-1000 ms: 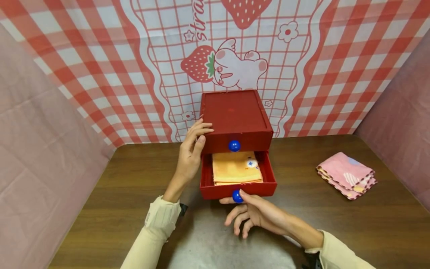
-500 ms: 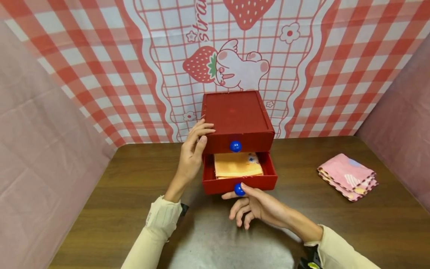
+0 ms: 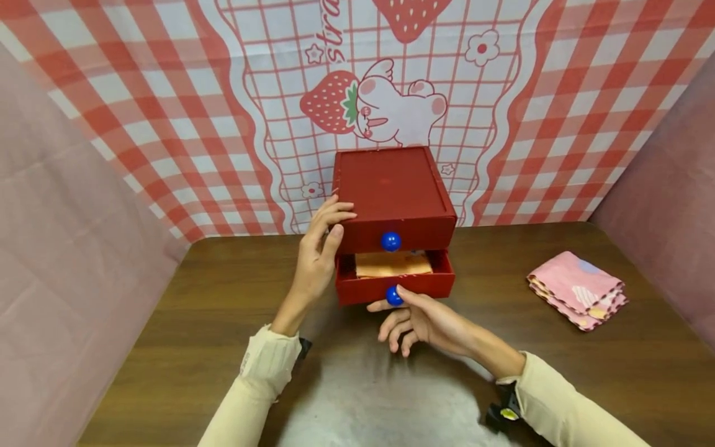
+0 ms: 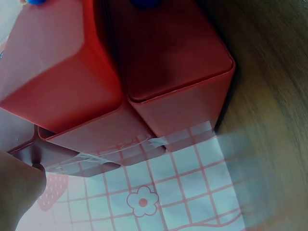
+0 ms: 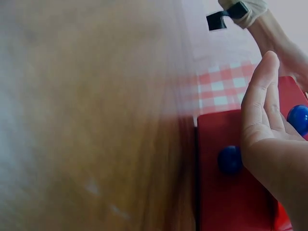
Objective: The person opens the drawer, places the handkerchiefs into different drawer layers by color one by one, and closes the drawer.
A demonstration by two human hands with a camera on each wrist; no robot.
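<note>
A red drawer cabinet [image 3: 391,183] stands against the back cloth. One drawer [image 3: 363,290] is partly pulled out, with a folded yellow cloth [image 3: 391,266] inside, largely under the cabinet's upper part. My right hand [image 3: 430,320] pinches this drawer's blue knob [image 3: 394,296] between thumb and index finger, the other fingers hanging loose below. At the cabinet's left front corner rests my left hand [image 3: 319,248], its fingers over the top edge. Another blue knob [image 3: 391,241] sits on the drawer above. A lower drawer [image 4: 178,48] shows shut in the left wrist view.
A folded pink cloth [image 3: 578,290] lies on the wooden table [image 3: 212,323] at the right. A red checked cloth [image 3: 195,124] hangs right behind the cabinet, and pink cloth walls [image 3: 67,248] close off both sides.
The drawer has slid inward, away from me, with my right hand on its knob. Less of the yellow cloth shows now. My left hand stays at the cabinet's corner.
</note>
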